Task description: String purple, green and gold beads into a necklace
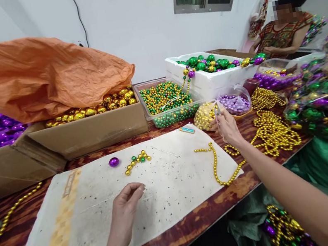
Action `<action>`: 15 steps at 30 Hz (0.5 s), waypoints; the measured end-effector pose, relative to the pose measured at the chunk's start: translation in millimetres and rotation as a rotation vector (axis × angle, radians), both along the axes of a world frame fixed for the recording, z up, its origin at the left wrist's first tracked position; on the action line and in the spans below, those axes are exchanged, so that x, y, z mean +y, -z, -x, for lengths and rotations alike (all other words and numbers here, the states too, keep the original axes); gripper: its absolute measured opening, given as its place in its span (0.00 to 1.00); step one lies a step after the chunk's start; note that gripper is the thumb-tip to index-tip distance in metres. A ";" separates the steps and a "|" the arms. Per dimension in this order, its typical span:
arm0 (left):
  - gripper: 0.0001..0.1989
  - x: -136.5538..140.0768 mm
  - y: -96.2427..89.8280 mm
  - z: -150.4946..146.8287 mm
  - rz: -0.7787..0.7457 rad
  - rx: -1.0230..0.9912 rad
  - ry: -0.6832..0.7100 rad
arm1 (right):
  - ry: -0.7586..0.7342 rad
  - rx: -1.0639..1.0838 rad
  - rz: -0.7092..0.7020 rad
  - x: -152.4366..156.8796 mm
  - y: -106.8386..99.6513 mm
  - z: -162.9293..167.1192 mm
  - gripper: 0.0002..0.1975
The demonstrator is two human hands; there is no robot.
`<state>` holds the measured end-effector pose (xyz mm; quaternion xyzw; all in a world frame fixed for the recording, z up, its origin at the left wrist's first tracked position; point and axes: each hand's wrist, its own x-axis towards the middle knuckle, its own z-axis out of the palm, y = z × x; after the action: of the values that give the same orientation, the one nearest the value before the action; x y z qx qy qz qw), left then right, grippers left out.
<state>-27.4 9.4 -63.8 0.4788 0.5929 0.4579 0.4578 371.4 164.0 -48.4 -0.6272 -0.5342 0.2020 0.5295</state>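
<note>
My left hand point(127, 207) is above the white cloth point(173, 180), thumb and forefinger pinched on what looks like a thin white thread point(98, 202). Just beyond it on the cloth are a cluster of gold and green beads point(138, 159) and one larger purple bead point(114, 162). Farther right, my right hand point(228, 128) grips a small pointed metal tool point(217, 110), its tip upward. Behind that hand sits a clear bag of gold beads point(205, 117). A gold bead string point(216, 168) curves over the cloth's right edge, below the right hand.
Cardboard boxes point(98, 127) hold gold and purple baubles, with an orange bag point(49, 75) on top. A clear tub point(168, 109) of small beads and a white foam box point(188, 81) stand behind. Gold bead strings point(274, 132) are heaped right. Another person point(285, 33) sits at back right.
</note>
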 end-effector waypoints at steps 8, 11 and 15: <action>0.12 -3.1 -2.0 -0.5 0.006 0.002 0.010 | -0.160 -0.123 0.097 -15.2 -11.8 1.1 0.13; 0.12 -2.4 -3.9 -0.8 0.017 -0.022 0.001 | -0.257 -0.335 0.180 -29.5 -13.6 15.2 0.08; 0.13 -2.0 -7.5 -2.9 0.006 -0.046 -0.011 | -0.341 -0.570 0.288 -45.1 -11.3 35.4 0.11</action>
<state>-24.4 7.4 -56.3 0.4635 0.5864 0.4693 0.4702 336.0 118.9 -37.1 -0.6283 -0.7234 0.1777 0.2244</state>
